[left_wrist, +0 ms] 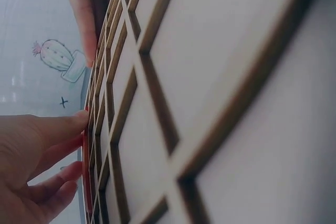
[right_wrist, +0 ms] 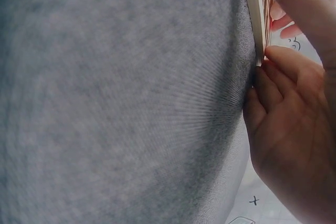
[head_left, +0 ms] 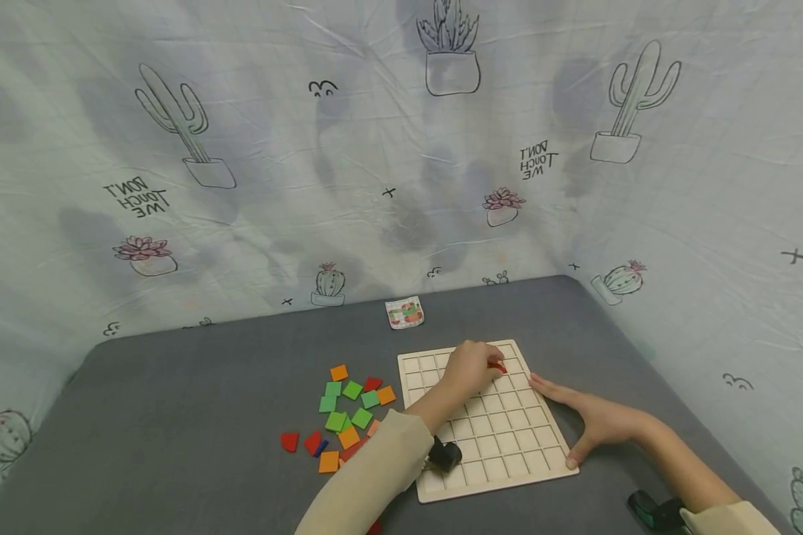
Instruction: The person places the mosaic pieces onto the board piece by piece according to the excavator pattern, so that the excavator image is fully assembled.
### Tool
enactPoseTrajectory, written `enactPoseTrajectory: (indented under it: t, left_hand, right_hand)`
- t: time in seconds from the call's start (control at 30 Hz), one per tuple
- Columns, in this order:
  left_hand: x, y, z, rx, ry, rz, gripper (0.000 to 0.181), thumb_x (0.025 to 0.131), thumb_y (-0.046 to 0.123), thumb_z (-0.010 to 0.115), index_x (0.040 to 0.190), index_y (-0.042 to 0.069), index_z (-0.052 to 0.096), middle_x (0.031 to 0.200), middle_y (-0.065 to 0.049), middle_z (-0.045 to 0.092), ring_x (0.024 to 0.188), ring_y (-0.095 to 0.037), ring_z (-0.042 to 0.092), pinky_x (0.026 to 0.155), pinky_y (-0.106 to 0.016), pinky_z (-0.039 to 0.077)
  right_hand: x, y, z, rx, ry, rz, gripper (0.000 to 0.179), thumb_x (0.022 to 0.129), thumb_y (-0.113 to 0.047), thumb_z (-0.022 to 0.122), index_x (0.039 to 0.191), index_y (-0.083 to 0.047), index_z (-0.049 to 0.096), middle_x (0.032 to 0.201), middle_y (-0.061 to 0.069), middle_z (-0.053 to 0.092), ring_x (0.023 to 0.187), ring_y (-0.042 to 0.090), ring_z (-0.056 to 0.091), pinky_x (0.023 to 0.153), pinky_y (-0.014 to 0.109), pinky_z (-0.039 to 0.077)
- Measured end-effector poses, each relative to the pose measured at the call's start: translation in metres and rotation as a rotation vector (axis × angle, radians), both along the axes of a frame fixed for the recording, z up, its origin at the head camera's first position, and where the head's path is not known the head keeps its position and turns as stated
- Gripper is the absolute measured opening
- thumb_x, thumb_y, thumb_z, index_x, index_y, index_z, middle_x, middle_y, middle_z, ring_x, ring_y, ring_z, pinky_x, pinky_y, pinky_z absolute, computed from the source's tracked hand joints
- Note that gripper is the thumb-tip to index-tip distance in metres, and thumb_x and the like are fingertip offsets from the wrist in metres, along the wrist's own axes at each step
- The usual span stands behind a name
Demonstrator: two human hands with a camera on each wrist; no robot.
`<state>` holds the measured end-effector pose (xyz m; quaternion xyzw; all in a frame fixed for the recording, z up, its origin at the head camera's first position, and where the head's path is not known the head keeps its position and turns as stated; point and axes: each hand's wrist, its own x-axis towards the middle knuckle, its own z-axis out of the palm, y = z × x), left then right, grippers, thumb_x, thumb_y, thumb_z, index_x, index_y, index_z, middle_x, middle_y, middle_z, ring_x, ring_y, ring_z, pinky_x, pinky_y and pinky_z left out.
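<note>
On the dark table lies a pale wooden grid board [head_left: 491, 429]. My left hand [head_left: 468, 369] reaches over its far right part, fingers curled around a red tile [head_left: 500, 367] down at the grid. From the left wrist view, the thumb and fingertips of that hand [left_wrist: 31, 156] meet the thin red edge right at the board surface. My right hand [head_left: 598, 418] spreads along the board's right edge, with the thumb by the near corner and the fingertips farther up. The right wrist view shows its fingers [right_wrist: 268, 90] against the board's side [right_wrist: 255, 14].
Left of the board lie loose orange tiles [head_left: 329, 462], green tiles [head_left: 362, 418] and red pieces [head_left: 290, 442], some overlapping, partly behind my left sleeve [head_left: 368, 475]. A small printed pattern card [head_left: 404, 313] lies beyond the board. A cactus-print cloth [head_left: 388, 148] hangs around the table.
</note>
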<state>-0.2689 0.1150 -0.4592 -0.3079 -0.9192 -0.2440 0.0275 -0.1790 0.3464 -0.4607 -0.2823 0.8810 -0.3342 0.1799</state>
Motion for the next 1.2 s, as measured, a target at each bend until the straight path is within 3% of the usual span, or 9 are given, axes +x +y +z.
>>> enactPoseTrajectory:
  t: [0.2, 0.5, 0.6, 0.73, 0.97, 1.2]
  left_hand:
    - [-0.002, 0.0, -0.003, 0.032, 0.015, 0.0, 0.022, 0.077, 0.024, 0.075, 0.097, 0.017, 0.071, 0.084, 0.006, 0.07, 0.075, -0.005, 0.063, 0.064, -0.015, 0.047]
    - [-0.004, -0.004, -0.001, 0.004, 0.013, -0.027, 0.022, 0.074, 0.026, 0.077, 0.094, 0.018, 0.072, 0.085, 0.007, 0.069, 0.078, -0.008, 0.062, 0.067, -0.017, 0.046]
    - [-0.004, -0.007, 0.003, 0.022, -0.051, -0.04, 0.023, 0.078, 0.025, 0.075, 0.1, 0.018, 0.071, 0.093, 0.005, 0.07, 0.082, -0.008, 0.063, 0.068, -0.017, 0.047]
    - [-0.003, -0.014, 0.01, 0.117, -0.183, -0.079, 0.025, 0.083, 0.025, 0.07, 0.105, 0.015, 0.069, 0.102, 0.0, 0.069, 0.085, -0.008, 0.064, 0.068, -0.016, 0.048]
    - [0.001, -0.034, 0.029, 0.239, -0.334, -0.16, 0.027, 0.085, 0.029, 0.067, 0.107, 0.013, 0.068, 0.103, 0.0, 0.068, 0.087, -0.009, 0.063, 0.071, -0.019, 0.049]
    - [0.004, -0.059, 0.039, 0.215, -0.369, -0.2, 0.03, 0.085, 0.029, 0.067, 0.11, 0.011, 0.067, 0.104, -0.001, 0.068, 0.084, -0.008, 0.064, 0.071, -0.02, 0.049]
  right_hand:
    - [0.0, -0.001, 0.001, 0.019, -0.003, -0.015, 0.118, 0.059, -0.042, 0.081, 0.149, -0.01, 0.012, 0.152, 0.02, 0.009, 0.126, -0.013, 0.004, 0.099, 0.02, 0.028]
    - [0.0, -0.002, 0.002, 0.041, 0.011, -0.022, 0.118, 0.058, -0.044, 0.081, 0.149, -0.011, 0.012, 0.153, 0.018, 0.01, 0.128, -0.008, 0.006, 0.099, 0.023, 0.03]
    - [0.0, -0.001, 0.002, 0.036, 0.012, -0.017, 0.118, 0.059, -0.043, 0.081, 0.149, -0.01, 0.012, 0.152, 0.02, 0.01, 0.126, -0.011, 0.005, 0.099, 0.024, 0.03]
    - [0.001, -0.001, 0.002, 0.023, 0.001, -0.004, 0.117, 0.06, -0.041, 0.081, 0.149, -0.008, 0.011, 0.152, 0.022, 0.009, 0.125, -0.014, 0.004, 0.099, 0.027, 0.031]
    - [0.001, -0.001, 0.003, 0.003, -0.011, 0.006, 0.117, 0.061, -0.039, 0.081, 0.149, -0.007, 0.011, 0.151, 0.025, 0.008, 0.124, -0.016, 0.003, 0.098, 0.017, 0.027]
    - [0.001, -0.002, 0.003, -0.017, 0.009, 0.016, 0.116, 0.06, -0.038, 0.082, 0.148, -0.006, 0.013, 0.15, 0.026, 0.009, 0.126, -0.017, 0.004, 0.098, 0.012, 0.023]
